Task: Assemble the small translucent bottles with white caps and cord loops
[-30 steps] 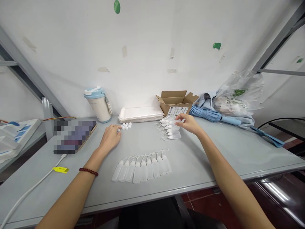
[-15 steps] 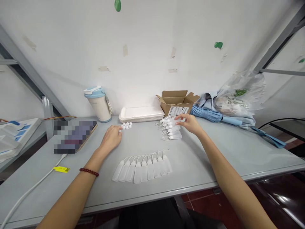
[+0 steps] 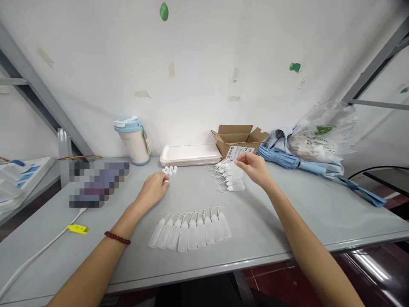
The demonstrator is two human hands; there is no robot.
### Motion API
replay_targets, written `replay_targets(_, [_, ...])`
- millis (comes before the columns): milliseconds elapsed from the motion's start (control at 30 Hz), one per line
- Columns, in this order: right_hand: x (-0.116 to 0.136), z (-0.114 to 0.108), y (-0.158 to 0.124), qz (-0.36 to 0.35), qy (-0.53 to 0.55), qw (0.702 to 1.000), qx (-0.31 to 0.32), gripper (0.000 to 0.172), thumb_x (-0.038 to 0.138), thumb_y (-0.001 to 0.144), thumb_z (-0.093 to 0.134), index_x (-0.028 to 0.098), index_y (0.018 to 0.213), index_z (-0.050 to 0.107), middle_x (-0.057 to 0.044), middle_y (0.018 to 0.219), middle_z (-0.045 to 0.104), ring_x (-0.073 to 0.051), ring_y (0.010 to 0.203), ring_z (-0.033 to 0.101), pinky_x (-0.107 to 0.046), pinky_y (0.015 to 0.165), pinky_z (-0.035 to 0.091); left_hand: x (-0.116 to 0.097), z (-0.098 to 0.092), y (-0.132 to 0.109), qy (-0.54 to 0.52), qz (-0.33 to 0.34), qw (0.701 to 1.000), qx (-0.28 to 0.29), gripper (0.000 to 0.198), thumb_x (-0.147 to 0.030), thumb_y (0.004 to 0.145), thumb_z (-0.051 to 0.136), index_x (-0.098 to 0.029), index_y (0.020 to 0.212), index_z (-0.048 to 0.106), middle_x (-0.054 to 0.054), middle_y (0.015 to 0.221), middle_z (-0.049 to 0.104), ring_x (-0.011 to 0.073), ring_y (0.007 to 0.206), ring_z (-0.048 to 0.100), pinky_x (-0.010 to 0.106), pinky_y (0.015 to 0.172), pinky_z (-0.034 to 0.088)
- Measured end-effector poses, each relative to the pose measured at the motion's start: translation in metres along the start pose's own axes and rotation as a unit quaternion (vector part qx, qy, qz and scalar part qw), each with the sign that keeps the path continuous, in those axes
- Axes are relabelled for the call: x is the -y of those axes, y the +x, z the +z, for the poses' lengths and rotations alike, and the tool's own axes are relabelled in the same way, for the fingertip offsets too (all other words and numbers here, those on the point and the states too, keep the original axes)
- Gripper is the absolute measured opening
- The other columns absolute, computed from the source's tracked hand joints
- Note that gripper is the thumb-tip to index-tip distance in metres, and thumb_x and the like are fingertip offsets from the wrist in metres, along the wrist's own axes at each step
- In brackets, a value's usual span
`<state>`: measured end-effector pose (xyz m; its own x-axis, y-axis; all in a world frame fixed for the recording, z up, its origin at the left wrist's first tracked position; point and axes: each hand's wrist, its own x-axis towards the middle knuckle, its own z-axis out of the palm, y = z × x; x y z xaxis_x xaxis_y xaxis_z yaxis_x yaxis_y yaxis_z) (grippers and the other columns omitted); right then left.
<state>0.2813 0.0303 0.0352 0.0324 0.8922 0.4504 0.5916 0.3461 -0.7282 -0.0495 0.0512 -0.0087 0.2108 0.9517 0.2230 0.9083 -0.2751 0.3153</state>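
My left hand (image 3: 154,188) is closed in a pinch on a small white cap (image 3: 166,181), just in front of a cluster of similar caps (image 3: 169,169). Across the table, the thumb and forefinger of my right hand (image 3: 254,168) pinch a small translucent squeeze bottle at the far end of a pile of bottles (image 3: 234,175); the fingers partly hide it. These bottles have white tops with thin looped straps. Nearer to me lies a fanned row of several more squeeze bottles (image 3: 192,234), their thin straps curving away to the right.
Along the wall stand a blue-lidded tumbler (image 3: 134,143), a stack of white trays (image 3: 191,154) and an open cardboard box (image 3: 238,137). A folded blue umbrella (image 3: 284,157) and a plastic bag (image 3: 322,132) lie right. A blurred-out device (image 3: 102,185) with a white cable (image 3: 41,251) lies left.
My left hand has drawn back slightly from the cap cluster, a cap now showing at its fingertips. My right hand's fingers have closed together at the bottle pile. The view has tilted slightly.
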Motion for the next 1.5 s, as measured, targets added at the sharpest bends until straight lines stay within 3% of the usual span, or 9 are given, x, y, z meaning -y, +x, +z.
replay_targets(100, [0.019, -0.002, -0.010, 0.060, 0.025, 0.976, 0.208, 0.028, 0.042, 0.076, 0.058, 0.017, 0.063, 0.058, 0.000, 0.054, 0.057, -0.012, 0.052, 0.050, -0.024, 0.050, 0.037, -0.018, -0.006, -0.006, -0.083, -0.003, 0.996, 0.023, 0.024, -0.032, 0.078, 0.047, -0.016, 0.081, 0.064, 0.007, 0.078, 0.069, 0.0227, 0.076, 0.063, 0.030, 0.068, 0.046])
replay_targets(167, [0.031, 0.001, -0.018, 0.096, 0.008, 0.906, 0.412, 0.035, 0.045, 0.076, 0.058, 0.015, 0.059, 0.061, -0.001, 0.050, 0.058, -0.011, 0.047, 0.051, -0.023, 0.048, 0.037, -0.029, -0.010, -0.011, -0.131, -0.003, 0.991, 0.034, 0.026, -0.037, 0.078, 0.048, -0.017, 0.076, 0.064, 0.005, 0.074, 0.068, 0.0212, 0.072, 0.062, 0.029, 0.065, 0.045])
replay_targets(233, [0.041, 0.007, -0.026, 0.134, -0.009, 0.805, 0.577, 0.036, 0.046, 0.075, 0.059, 0.014, 0.058, 0.063, -0.001, 0.046, 0.059, -0.012, 0.046, 0.055, -0.023, 0.047, 0.041, -0.037, -0.011, -0.014, -0.164, 0.002, 0.986, 0.040, 0.026, -0.040, 0.077, 0.050, -0.018, 0.072, 0.064, 0.004, 0.071, 0.068, 0.0200, 0.068, 0.061, 0.028, 0.062, 0.045])
replay_targets(300, [0.048, 0.016, -0.032, 0.146, -0.038, 0.751, 0.642, 0.035, 0.043, 0.075, 0.059, 0.014, 0.055, 0.062, 0.000, 0.043, 0.059, -0.011, 0.044, 0.055, -0.021, 0.046, 0.041, -0.042, -0.012, -0.017, -0.183, 0.003, 0.982, 0.041, 0.025, -0.040, 0.075, 0.053, -0.018, 0.070, 0.065, 0.004, 0.068, 0.068, 0.0190, 0.065, 0.060, 0.028, 0.059, 0.044])
replay_targets(367, [0.052, 0.023, -0.036, 0.148, -0.060, 0.734, 0.660, 0.036, 0.042, 0.076, 0.057, 0.015, 0.052, 0.061, 0.000, 0.041, 0.058, -0.011, 0.043, 0.055, -0.020, 0.044, 0.040, -0.045, -0.011, -0.018, -0.193, 0.002, 0.980, 0.040, 0.024, -0.039, 0.074, 0.054, -0.018, 0.069, 0.065, 0.003, 0.067, 0.067, 0.0184, 0.063, 0.059, 0.028, 0.059, 0.044])
replay_targets(833, [0.045, 0.021, -0.029, 0.168, -0.129, 0.748, 0.629, 0.034, 0.035, 0.074, 0.054, 0.016, 0.046, 0.054, -0.001, 0.042, 0.057, -0.011, 0.042, 0.053, -0.020, 0.039, 0.035, -0.054, -0.013, -0.023, -0.207, 0.012, 0.976, 0.069, 0.024, -0.038, 0.077, 0.054, -0.017, 0.071, 0.064, 0.003, 0.068, 0.065, 0.0173, 0.064, 0.057, 0.029, 0.062, 0.044])
replay_targets(1033, [0.042, 0.014, -0.024, 0.146, -0.040, 0.824, 0.546, 0.026, 0.033, 0.076, 0.054, 0.015, 0.058, 0.056, -0.001, 0.057, 0.064, -0.007, 0.034, 0.046, -0.021, 0.037, 0.029, -0.055, -0.012, -0.022, -0.321, -0.015, 0.940, 0.116, 0.026, -0.041, 0.072, 0.061, -0.016, 0.077, 0.064, 0.004, 0.074, 0.066, 0.0181, 0.068, 0.059, 0.031, 0.066, 0.046])
replay_targets(1267, [0.038, 0.053, -0.035, 0.029, 0.043, 0.940, 0.338, 0.019, 0.032, 0.079, 0.057, 0.014, 0.072, 0.060, 0.001, 0.062, 0.059, -0.009, 0.052, 0.055, -0.021, 0.050, 0.037, -0.062, -0.017, -0.026, -0.476, -0.032, 0.863, 0.169, 0.029, -0.039, 0.067, 0.069, -0.016, 0.084, 0.064, 0.002, 0.074, 0.065, 0.0156, 0.068, 0.060, 0.032, 0.074, 0.047])
replay_targets(1500, [0.027, 0.082, -0.047, -0.105, -0.069, 0.971, 0.201, 0.013, 0.027, 0.078, 0.063, 0.015, 0.081, 0.058, 0.000, 0.067, 0.056, -0.010, 0.055, 0.047, -0.022, 0.054, 0.037, -0.066, -0.016, -0.028, -0.470, -0.020, 0.876, 0.103, 0.026, -0.036, 0.069, 0.068, -0.016, 0.086, 0.066, 0.003, 0.078, 0.066, 0.0163, 0.071, 0.061, 0.032, 0.074, 0.048])
